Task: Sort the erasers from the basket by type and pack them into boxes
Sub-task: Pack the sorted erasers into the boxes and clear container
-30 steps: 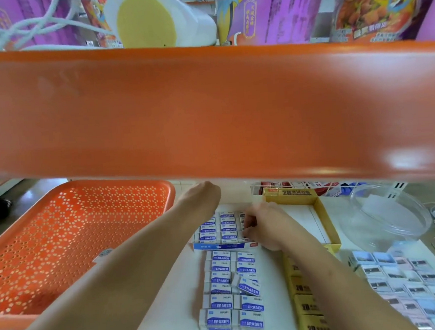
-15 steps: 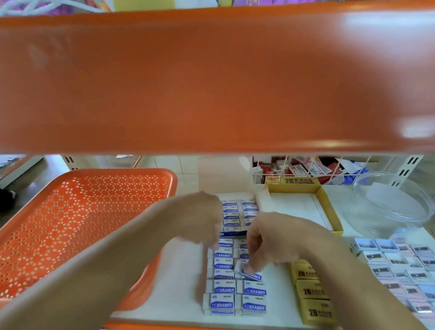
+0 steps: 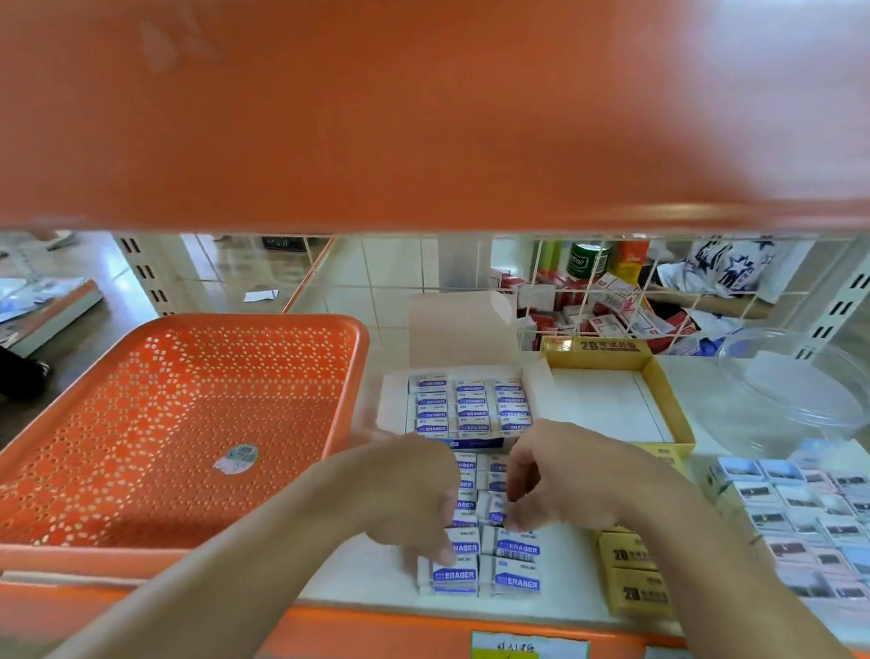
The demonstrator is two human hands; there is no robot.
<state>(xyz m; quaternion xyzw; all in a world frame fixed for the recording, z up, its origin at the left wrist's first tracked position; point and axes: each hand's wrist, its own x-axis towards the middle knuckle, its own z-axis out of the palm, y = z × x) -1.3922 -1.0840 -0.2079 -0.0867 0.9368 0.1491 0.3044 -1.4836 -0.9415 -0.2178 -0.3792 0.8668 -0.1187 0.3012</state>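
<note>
Two columns of loose blue-and-white erasers [image 3: 512, 576] lie on the white shelf near its front edge. My left hand [image 3: 408, 496] curls its fingers down onto the left column. My right hand [image 3: 561, 475] pinches an eraser in the right column, so the middle rows are hidden by both hands. Just behind stands an open white box [image 3: 394, 399] filled with the same erasers [image 3: 469, 404] in neat rows. An orange perforated basket [image 3: 172, 425] at the left holds only a sticker. An open yellow box [image 3: 670, 405] at the right shows a bare white bottom.
Yellow 2B erasers [image 3: 635, 572] lie in a column right of my hands. Several picture-sleeved erasers [image 3: 822, 518] cover the far right. A clear plastic lid [image 3: 797, 386] sits behind them. An orange shelf board [image 3: 406, 99] hangs low overhead, and a wire grid [image 3: 600, 287] backs the shelf.
Both hands drew back from the white box toward me and came down on the loose eraser rows. The camera tilted down, showing more of the shelf.
</note>
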